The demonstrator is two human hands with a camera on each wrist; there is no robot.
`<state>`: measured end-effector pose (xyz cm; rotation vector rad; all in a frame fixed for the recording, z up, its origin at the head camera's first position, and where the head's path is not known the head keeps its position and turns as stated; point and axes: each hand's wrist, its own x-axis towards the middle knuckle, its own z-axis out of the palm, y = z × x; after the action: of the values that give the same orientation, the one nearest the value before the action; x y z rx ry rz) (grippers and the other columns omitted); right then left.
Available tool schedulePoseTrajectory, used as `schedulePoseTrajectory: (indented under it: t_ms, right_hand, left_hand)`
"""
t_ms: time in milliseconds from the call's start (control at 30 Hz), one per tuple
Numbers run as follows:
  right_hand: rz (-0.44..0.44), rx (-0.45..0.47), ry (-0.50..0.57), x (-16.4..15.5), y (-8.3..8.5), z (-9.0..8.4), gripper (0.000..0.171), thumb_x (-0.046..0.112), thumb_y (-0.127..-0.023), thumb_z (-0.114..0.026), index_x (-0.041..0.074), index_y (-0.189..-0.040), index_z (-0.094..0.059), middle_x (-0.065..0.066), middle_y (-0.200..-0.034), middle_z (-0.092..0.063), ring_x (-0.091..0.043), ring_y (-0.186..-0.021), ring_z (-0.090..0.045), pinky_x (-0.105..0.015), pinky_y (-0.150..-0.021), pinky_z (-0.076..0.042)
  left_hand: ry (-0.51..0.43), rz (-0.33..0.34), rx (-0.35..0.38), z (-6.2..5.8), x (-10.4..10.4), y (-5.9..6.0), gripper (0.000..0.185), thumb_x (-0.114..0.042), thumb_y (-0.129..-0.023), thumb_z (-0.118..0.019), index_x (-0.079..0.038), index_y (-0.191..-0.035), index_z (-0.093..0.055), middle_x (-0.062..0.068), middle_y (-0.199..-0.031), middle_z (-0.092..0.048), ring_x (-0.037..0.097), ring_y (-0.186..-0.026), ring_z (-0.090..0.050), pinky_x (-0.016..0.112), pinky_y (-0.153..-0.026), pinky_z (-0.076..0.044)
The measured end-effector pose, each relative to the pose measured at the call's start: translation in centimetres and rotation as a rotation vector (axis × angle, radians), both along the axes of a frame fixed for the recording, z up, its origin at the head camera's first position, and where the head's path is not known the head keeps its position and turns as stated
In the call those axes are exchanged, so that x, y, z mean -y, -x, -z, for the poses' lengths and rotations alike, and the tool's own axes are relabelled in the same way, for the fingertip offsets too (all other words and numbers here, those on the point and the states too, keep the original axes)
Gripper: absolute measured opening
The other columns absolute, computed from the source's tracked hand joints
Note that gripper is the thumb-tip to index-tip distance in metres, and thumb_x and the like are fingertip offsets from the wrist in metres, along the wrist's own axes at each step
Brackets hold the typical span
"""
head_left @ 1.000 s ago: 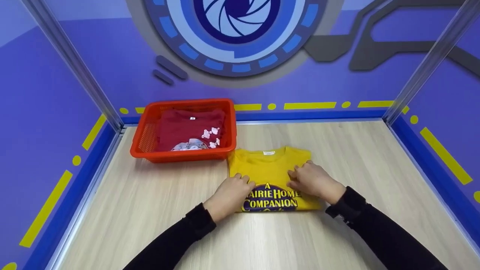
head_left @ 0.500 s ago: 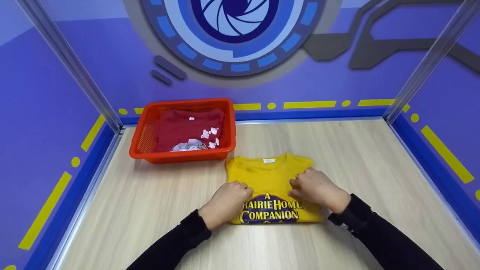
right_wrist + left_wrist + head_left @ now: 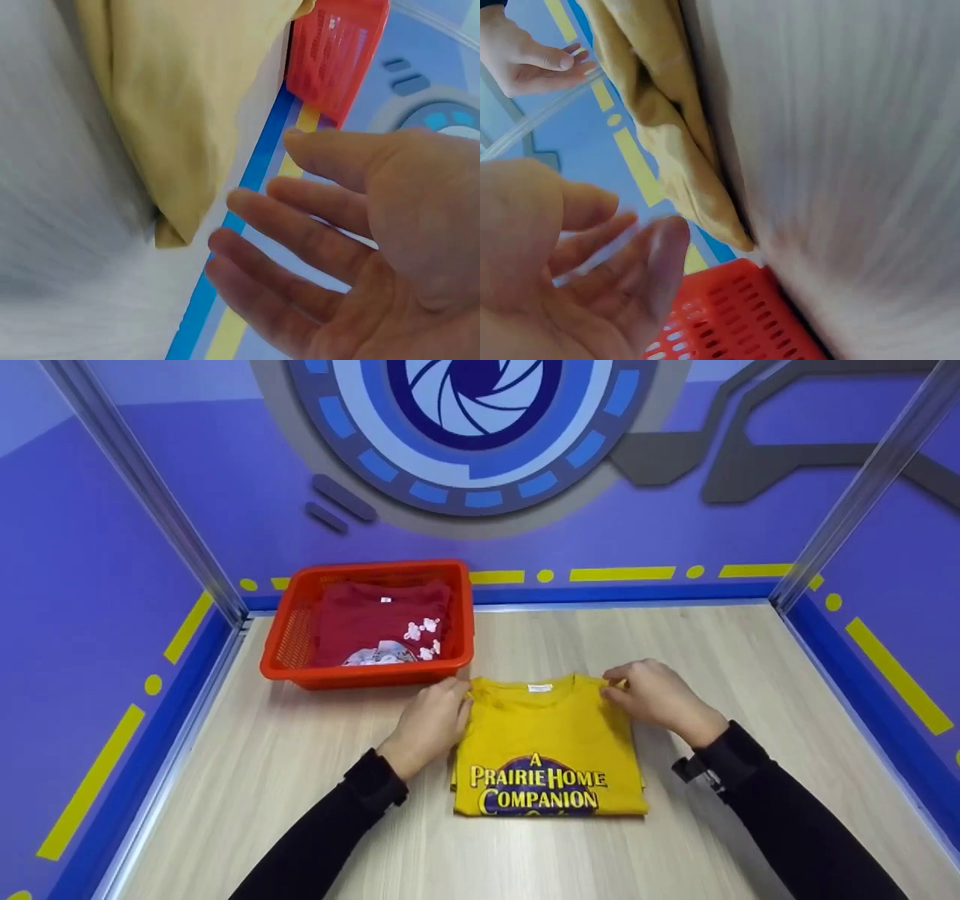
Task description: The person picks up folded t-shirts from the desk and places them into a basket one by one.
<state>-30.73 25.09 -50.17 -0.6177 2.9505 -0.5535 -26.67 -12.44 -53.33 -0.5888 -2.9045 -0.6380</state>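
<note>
A folded yellow T-shirt (image 3: 551,727) lies on the table, its collar with a white tag towards the back wall and dark lettering towards the front. At its back left corner is my left hand (image 3: 429,726); in the left wrist view the fingers (image 3: 667,255) are loosely bent, with nothing between them. My right hand (image 3: 666,699) is at the back right corner. The right wrist view has its fingers (image 3: 292,225) spread and relaxed, apart from the yellow cloth (image 3: 172,112). Neither hand grips the shirt.
An orange-red plastic basket (image 3: 367,675) stands at the back left, near the shirt's far left corner. A folded dark red shirt (image 3: 375,622) with a printed picture lies in it. Printed blue-purple panels (image 3: 585,540) enclose the wooden table (image 3: 720,660) at the back and sides.
The yellow shirt has shifted towards the front of the table. Both hands have come off its front and moved outwards and back to its far corners.
</note>
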Motion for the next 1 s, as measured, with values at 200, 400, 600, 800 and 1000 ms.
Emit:
schedulePoseTrajectory:
  t_ms: [200, 400, 600, 800, 1000]
  right_hand:
    - [0.025, 0.053, -0.11, 0.0, 1.9, 0.5, 0.047, 0.028, -0.106, -0.074, -0.003, -0.142, -0.071, -0.027, -0.135, -0.075, -0.046, -0.125, -0.071, -0.062, -0.11, -0.056]
    - [0.03, 0.104, -0.161, 0.4, 2.3, 2.3, 0.04, 0.028, -0.106, -0.075, 0.001, -0.135, -0.074, -0.02, -0.121, -0.069, -0.033, -0.103, -0.064, -0.054, -0.099, -0.058]
    - [-0.003, 0.091, -0.124, 0.9, 2.3, 2.8, 0.037, 0.022, -0.107, -0.073, -0.002, -0.136, -0.073, -0.022, -0.124, -0.071, -0.039, -0.114, -0.069, -0.057, -0.106, -0.058]
    - [-0.021, 0.144, -0.075, 0.9, 2.5, 2.5, 0.037, 0.018, -0.11, -0.066, -0.005, -0.139, -0.071, -0.028, -0.134, -0.072, -0.046, -0.129, -0.068, -0.061, -0.113, -0.055]
    - [-0.017, 0.203, -0.05, 0.4, 2.4, 3.2, 0.035, 0.023, -0.108, -0.065, -0.001, -0.133, -0.071, -0.022, -0.128, -0.073, -0.037, -0.117, -0.068, -0.057, -0.107, -0.057]
  left_hand:
    - [0.063, -0.085, 0.026, 0.6, -0.8, 1.0, 0.04, -0.025, -0.111, -0.066, 0.002, -0.141, -0.07, 0.02, -0.12, -0.076, 0.038, -0.107, -0.078, 0.053, -0.093, -0.066]
    - [0.132, -0.123, 0.026, 1.6, -1.8, 1.6, 0.039, -0.029, -0.109, -0.071, 0.004, -0.129, -0.073, 0.02, -0.11, -0.076, 0.039, -0.099, -0.078, 0.051, -0.083, -0.067]
    - [0.21, -0.151, 0.051, 1.6, -2.1, 2.1, 0.042, -0.031, -0.109, -0.072, 0.004, -0.132, -0.071, 0.019, -0.114, -0.074, 0.036, -0.097, -0.078, 0.049, -0.082, -0.067]
    - [0.18, -0.097, 0.098, 1.2, -2.3, 2.8, 0.034, -0.024, -0.109, -0.07, 0.004, -0.127, -0.073, 0.019, -0.112, -0.075, 0.036, -0.095, -0.076, 0.051, -0.084, -0.066]
    - [-0.003, -0.109, 0.239, 1.7, -1.9, 2.9, 0.021, -0.022, -0.105, -0.071, -0.004, -0.115, -0.075, 0.009, -0.103, -0.069, 0.027, -0.091, -0.065, 0.043, -0.089, -0.06]
